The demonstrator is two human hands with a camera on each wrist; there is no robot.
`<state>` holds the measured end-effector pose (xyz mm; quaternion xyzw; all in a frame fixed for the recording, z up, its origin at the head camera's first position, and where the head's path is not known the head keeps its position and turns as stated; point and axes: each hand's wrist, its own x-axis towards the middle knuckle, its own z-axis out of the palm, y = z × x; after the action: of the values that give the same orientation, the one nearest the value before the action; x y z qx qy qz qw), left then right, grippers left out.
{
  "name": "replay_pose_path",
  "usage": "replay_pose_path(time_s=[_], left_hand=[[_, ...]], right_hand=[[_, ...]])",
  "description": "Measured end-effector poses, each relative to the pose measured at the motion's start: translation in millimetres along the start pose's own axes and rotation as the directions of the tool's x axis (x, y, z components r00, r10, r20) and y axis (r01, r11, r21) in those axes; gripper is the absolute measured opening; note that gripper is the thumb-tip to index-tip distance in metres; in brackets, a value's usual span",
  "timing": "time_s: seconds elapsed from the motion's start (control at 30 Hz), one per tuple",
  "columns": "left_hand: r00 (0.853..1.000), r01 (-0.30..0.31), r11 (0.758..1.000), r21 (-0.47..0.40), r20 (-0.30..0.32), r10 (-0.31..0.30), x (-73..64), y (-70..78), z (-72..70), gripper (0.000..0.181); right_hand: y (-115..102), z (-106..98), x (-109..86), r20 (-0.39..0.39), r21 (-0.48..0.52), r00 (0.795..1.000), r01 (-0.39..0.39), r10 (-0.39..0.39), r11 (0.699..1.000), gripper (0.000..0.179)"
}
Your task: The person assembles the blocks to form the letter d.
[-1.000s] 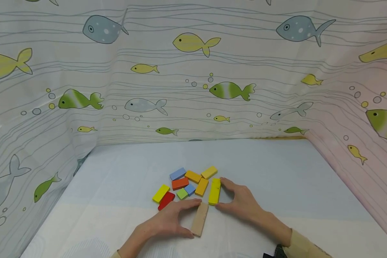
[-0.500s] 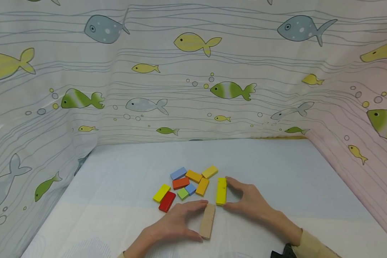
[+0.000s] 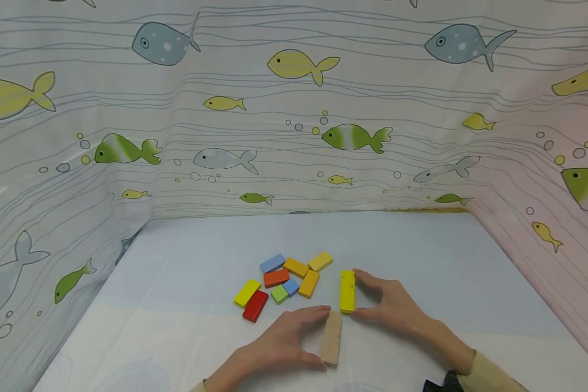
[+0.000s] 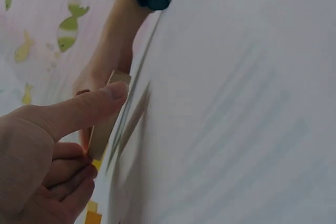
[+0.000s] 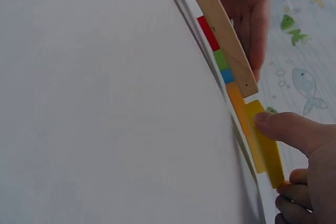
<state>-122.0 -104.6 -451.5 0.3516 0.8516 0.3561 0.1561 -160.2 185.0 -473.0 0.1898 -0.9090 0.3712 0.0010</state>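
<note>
My left hand (image 3: 286,340) grips a plain wooden block (image 3: 331,338) by its two ends, thumb at the near end and fingers at the far end. In the left wrist view the thumb presses on one end of this wooden block (image 4: 102,127), with a shadow on the cloth beside it. My right hand (image 3: 397,302) pinches a bright yellow block (image 3: 348,291) the same way, its thumb on the near end. The yellow block stands farther from me and slightly right of the wooden one. Their nearest corners almost meet in the head view.
Several coloured blocks lie in a loose group left of the yellow one, among them a red block (image 3: 255,306), a green block (image 3: 279,294) and an orange block (image 3: 308,283). A pale cloth (image 3: 215,239) covers the table. Fish-printed curtains (image 3: 274,125) enclose its back and sides.
Both hands have moved to the right, carrying the wooden block and the yellow block away from the coloured group. The red block, partly covered by the left hand before, now shows whole.
</note>
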Motion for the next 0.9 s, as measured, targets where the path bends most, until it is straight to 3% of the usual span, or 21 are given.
replay_pose_path(time_s=[0.53, 0.9], left_hand=[[1.000, -0.010, 0.999, 0.038, -0.020, 0.011, 19.3, 21.1, 20.4, 0.083], [0.997, 0.072, 0.997, -0.011, 0.004, -0.072, 32.5, 33.6, 36.8, 0.084]], right_hand=[[21, -16, -11.8, -0.007, -0.027, 1.000, 0.007, -0.007, 1.000, 0.088], [28, -25, -18.7, -0.007, -0.033, 1.000, 0.006, -0.006, 0.999, 0.088]])
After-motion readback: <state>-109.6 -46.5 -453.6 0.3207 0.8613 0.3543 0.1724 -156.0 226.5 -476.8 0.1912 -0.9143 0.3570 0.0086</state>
